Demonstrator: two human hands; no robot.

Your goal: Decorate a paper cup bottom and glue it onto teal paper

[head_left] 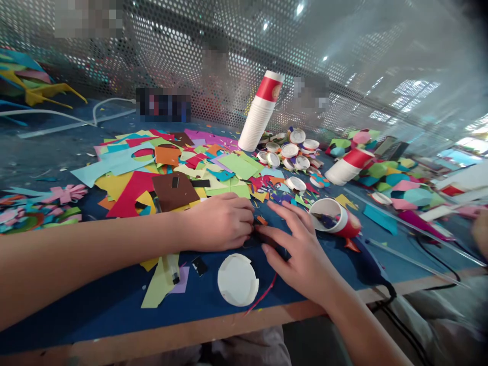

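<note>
Over the blue table, my left hand (223, 222) lies palm down with its fingers curled together; whatever is under them is hidden. My right hand (295, 249) is close by on the right, its fingers spread and its index fingertip near the left fingers. Small dark and orange scraps (262, 220) show between the two hands. Just below them sits a round white paper cup bottom (238, 280) with a ragged rim. A black-tipped pen (173, 272) rests on pale green paper (156, 287) to the left, beside a small black scrap (199, 266).
Colored paper sheets (229, 168) are heaped behind my hands. A tall stack of paper cups (257, 114) stands at the back. A tipped cup (331, 216) and a glue gun (366, 259) with its cord lie to the right. Another person's hand (481, 229) shows at the right edge.
</note>
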